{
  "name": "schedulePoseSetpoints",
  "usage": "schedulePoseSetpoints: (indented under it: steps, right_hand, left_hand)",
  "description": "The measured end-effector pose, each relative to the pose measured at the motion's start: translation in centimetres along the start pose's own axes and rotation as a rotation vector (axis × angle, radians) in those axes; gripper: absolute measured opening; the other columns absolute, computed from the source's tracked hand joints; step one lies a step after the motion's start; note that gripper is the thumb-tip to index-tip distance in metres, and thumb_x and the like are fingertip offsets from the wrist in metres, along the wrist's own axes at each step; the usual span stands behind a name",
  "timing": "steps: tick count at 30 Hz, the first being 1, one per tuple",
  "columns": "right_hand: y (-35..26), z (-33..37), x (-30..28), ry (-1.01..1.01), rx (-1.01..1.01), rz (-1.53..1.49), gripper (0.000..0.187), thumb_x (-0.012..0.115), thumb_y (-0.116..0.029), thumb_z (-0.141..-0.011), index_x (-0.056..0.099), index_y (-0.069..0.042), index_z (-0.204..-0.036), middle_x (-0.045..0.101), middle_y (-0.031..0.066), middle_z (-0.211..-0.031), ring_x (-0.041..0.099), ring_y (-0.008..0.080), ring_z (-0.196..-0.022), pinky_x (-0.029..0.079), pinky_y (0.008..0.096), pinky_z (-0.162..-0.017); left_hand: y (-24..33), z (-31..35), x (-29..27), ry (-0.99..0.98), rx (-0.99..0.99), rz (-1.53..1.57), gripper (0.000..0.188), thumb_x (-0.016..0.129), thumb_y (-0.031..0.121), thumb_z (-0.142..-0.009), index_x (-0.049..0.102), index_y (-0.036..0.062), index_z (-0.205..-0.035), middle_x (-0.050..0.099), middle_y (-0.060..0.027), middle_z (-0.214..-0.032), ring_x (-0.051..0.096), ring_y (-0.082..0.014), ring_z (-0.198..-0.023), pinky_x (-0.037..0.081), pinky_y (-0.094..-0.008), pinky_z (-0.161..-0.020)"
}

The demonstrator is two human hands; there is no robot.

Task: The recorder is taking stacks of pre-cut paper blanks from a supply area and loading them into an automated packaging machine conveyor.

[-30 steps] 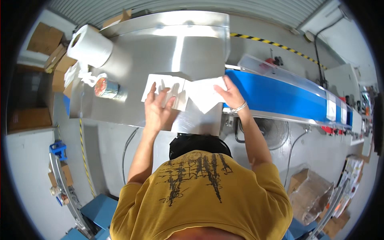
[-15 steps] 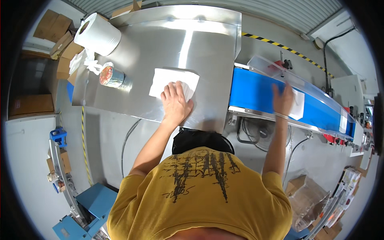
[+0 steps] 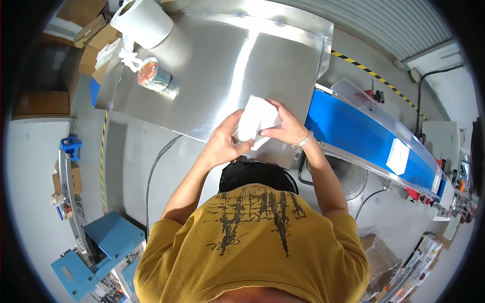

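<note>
Both my hands hold a small bundle of white sheets (image 3: pixel 251 123), bent and partly fanned, over the near edge of the steel table. My left hand (image 3: pixel 225 141) closes on its left side, the thumb along the lower edge. At the right side, my right hand (image 3: pixel 289 126) pinches the sheets between thumb and fingers. Whether they are paper or thin pouches I cannot tell. To the right, a white sheet (image 3: pixel 398 156) lies flat on the blue conveyor belt (image 3: pixel 343 121), and another white piece (image 3: pixel 437 179) lies farther along it.
The steel table (image 3: pixel 202 65) carries a large white roll (image 3: pixel 144 22) and a shiny can-shaped container (image 3: pixel 154 74) at its left. A clear plastic guard (image 3: pixel 364 101) runs along the belt's far side. Below the belt stands a fan (image 3: pixel 348 179). Cardboard boxes (image 3: pixel 40 103) are at far left.
My right hand has come back from the belt to the sheets, leaving one white sheet that has travelled rightward. My left hand has lifted the bundle off the table. The view has shifted.
</note>
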State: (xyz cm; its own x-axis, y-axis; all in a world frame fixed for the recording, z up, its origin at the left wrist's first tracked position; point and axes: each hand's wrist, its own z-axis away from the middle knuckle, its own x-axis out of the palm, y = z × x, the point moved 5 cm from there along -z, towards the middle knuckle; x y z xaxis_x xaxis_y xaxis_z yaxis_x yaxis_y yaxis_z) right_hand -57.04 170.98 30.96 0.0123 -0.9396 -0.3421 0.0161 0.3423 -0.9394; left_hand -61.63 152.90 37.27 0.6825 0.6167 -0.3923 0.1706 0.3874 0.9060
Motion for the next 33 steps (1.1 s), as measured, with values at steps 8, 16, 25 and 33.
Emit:
schedulePoseSetpoints:
  steps: [8, 16, 25, 33]
  right_hand:
    - [0.9, 2.1, 0.3, 0.099, 0.009, 0.042, 0.078, 0.082, -0.018, -0.07, 0.041, -0.001, -0.134, 0.052, 0.015, -0.128, 0.051, 0.0261, -0.118, 0.041, 0.0348, -0.099]
    - [-0.2, 4.7, -1.5, 0.247, -0.122, -0.04, 0.069, 0.08, -0.011, -0.072, 0.047, -0.007, -0.132, 0.054, 0.0099, -0.127, 0.053, 0.0213, -0.115, 0.046, 0.032, -0.092]
    - [-0.3, 5.2, -1.8, 0.179, -0.173, -0.087, 0.054, 0.079, -0.01, -0.072, 0.054, -0.008, -0.119, 0.054, 0.006, -0.118, 0.054, 0.0176, -0.101, 0.046, 0.0281, -0.085]
    - [1.1, 4.8, -1.8, 0.095, -0.193, -0.082, 0.047, 0.077, -0.006, -0.072, 0.055, -0.009, -0.114, 0.053, 0.0071, -0.118, 0.054, 0.0192, -0.105, 0.047, 0.0302, -0.087]
  left_hand:
    - [1.7, 1.2, 2.1, 0.234, 0.323, -0.462, 0.064, 0.071, 0.009, -0.075, 0.046, 0.0088, -0.133, 0.056, -0.022, -0.114, 0.058, -0.0379, -0.101, 0.048, -0.0418, -0.085]
    - [2.0, 2.1, 3.7, 0.26, 0.417, -0.5, 0.051, 0.064, -0.003, -0.075, 0.059, 0.0122, -0.124, 0.054, -0.0189, -0.119, 0.057, -0.0322, -0.096, 0.047, -0.04, -0.085]
    - [1.4, 2.2, 4.3, 0.22, 0.368, -0.449, 0.054, 0.063, -0.008, -0.072, 0.065, 0.0184, -0.118, 0.051, -0.0184, -0.128, 0.055, -0.0314, -0.103, 0.044, -0.0398, -0.09]
    - [2.1, 2.3, 4.1, 0.21, 0.37, -0.465, 0.051, 0.07, 0.001, -0.076, 0.061, 0.0162, -0.123, 0.049, -0.0199, -0.131, 0.052, -0.0364, -0.114, 0.045, -0.0414, -0.094]
